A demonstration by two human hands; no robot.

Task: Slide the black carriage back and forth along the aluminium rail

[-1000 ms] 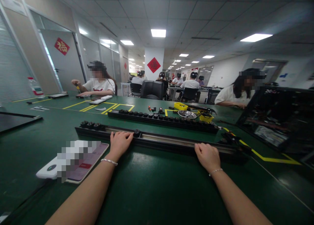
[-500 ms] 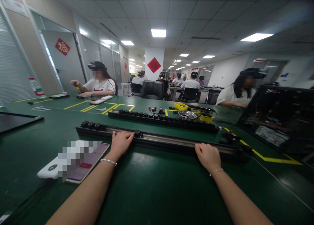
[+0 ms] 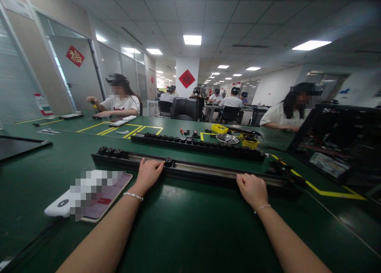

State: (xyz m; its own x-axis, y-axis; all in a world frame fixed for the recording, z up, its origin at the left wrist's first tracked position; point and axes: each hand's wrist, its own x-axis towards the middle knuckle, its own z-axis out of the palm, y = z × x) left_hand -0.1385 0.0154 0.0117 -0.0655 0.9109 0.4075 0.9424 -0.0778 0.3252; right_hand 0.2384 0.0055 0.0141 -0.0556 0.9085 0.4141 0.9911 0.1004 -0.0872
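A long black track (image 3: 205, 172) with a pale metal channel lies across the green table in front of me. My left hand (image 3: 149, 173) is bent over its left half, fingers closed, the thumb side against a small black socket block (image 3: 169, 162) in the channel. Part of that grip is hidden. My right hand (image 3: 253, 190) is closed over the near edge of the track's right half. Several more black socket blocks (image 3: 110, 152) sit together at the track's left end. Behind it lies a second black track (image 3: 196, 146) filled with such blocks.
Left of my left arm are a phone (image 3: 104, 205) and a white device (image 3: 59, 205) with a cable. Yellow bins (image 3: 219, 129) and a metal dish (image 3: 228, 139) stand behind the tracks. A dark open case (image 3: 336, 142) stands right. Co-workers sit across the table.
My left hand and the socket block have slid slightly right along the track. My right hand has stayed in place.
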